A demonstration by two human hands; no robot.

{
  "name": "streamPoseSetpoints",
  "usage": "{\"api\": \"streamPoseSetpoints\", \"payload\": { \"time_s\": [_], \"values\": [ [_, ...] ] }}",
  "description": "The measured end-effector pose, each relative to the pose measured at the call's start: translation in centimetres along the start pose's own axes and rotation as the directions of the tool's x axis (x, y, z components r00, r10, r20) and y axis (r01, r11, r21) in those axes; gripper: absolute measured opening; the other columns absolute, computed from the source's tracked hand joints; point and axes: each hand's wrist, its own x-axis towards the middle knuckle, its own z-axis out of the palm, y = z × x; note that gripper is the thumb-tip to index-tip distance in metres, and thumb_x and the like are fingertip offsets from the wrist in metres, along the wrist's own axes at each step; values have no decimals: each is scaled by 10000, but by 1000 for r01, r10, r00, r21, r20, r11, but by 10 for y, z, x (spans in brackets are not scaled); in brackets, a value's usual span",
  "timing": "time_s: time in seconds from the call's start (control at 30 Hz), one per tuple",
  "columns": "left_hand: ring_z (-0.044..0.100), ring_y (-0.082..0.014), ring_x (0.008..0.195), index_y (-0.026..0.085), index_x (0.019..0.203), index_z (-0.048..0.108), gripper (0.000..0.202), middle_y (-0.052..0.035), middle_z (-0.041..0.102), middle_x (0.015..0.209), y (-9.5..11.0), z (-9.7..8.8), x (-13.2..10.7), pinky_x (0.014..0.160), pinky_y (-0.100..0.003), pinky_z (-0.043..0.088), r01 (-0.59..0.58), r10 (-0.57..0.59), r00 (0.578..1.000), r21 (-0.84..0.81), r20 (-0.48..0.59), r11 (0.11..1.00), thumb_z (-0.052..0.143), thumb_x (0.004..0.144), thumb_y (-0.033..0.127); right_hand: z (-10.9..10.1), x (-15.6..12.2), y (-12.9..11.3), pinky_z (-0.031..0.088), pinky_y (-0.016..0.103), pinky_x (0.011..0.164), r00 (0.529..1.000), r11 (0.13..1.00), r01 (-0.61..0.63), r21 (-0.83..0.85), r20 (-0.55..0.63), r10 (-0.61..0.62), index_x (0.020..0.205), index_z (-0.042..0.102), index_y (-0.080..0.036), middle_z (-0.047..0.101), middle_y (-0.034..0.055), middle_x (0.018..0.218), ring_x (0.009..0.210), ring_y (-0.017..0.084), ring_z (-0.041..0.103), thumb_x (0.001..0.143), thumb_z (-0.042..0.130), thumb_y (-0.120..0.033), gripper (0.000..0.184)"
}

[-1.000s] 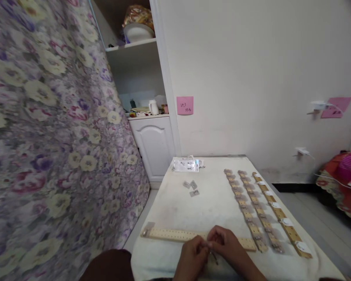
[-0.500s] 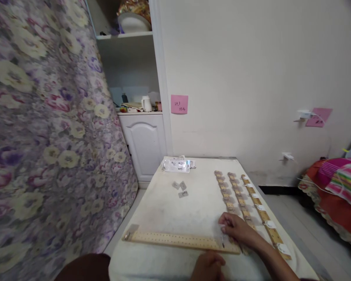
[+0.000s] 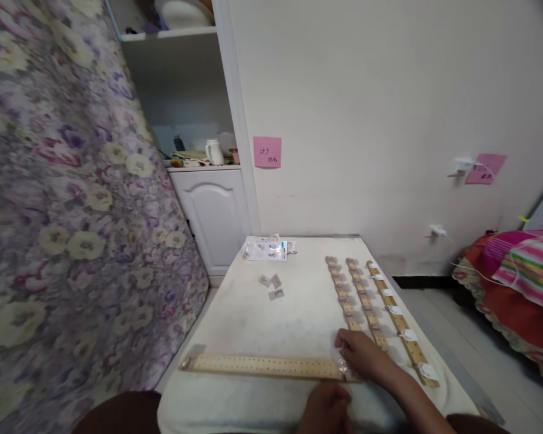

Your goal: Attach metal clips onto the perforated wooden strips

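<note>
A long perforated wooden strip [image 3: 262, 365] lies crosswise near the front of the white table [image 3: 298, 319]. My right hand [image 3: 362, 355] rests at the strip's right end, fingers curled and pinching a small clear piece against it. My left hand [image 3: 323, 410] sits just below, near the table's front edge, loosely closed; what it holds, if anything, is hidden. Three more wooden strips [image 3: 371, 313] with small packets fixed along them run lengthwise on the right of the table.
Three small clear packets [image 3: 271, 286] and a larger clear bag [image 3: 266, 249] lie at the table's far left. A floral curtain [image 3: 63, 211] hangs on the left, a white cupboard [image 3: 212, 211] stands behind, and a striped bedcover [image 3: 520, 271] is at right.
My hands were together over the strip's right part. The right hand moved out to the strip's right end and set down there; the left dropped back toward me. The view shifted right.
</note>
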Motion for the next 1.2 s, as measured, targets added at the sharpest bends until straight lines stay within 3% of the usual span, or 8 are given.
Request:
{"api": "streamPoseSetpoints", "payload": {
  "time_s": [0.27,0.53,0.77,1.0,1.2],
  "values": [
    [441,-97,383,167,797,529,186,63,502,430,-9,-2,3,424,-212,304,-60,60,998,-1,-36,998,407,659,195,1,2,-2,338,215,612,998,994,-55,-97,29,58,756,620,-168,681,56,766,715,153,577,669,454,-72,210],
    [380,-78,301,173,921,478,243,87,505,442,-7,3,5,348,-199,295,-54,53,998,-21,-16,998,405,697,232,1,2,-3,330,226,627,994,978,-80,-191,54,92,787,637,-163,685,73,792,723,159,581,663,453,-59,245],
    [364,-75,281,183,918,471,215,91,498,450,-8,8,8,314,-187,293,-75,75,997,-1,-15,997,354,738,183,2,5,3,341,222,653,992,973,-83,-216,74,102,814,656,-178,697,69,839,776,167,597,652,469,-69,270],
    [429,-92,379,186,952,501,229,55,534,544,3,-5,-8,395,-209,349,-227,248,962,173,-113,958,360,772,192,1,5,2,344,232,655,993,973,-92,-212,58,107,813,675,-185,709,74,842,773,176,606,663,461,-82,280],
    [458,-101,404,189,1019,483,274,35,582,613,-1,-5,-8,422,-221,364,-213,236,966,193,-103,958,357,775,192,-5,-1,1,354,229,656,995,979,-83,-185,35,91,831,672,-200,712,62,859,775,172,608,684,448,-106,285]
  ]
}}
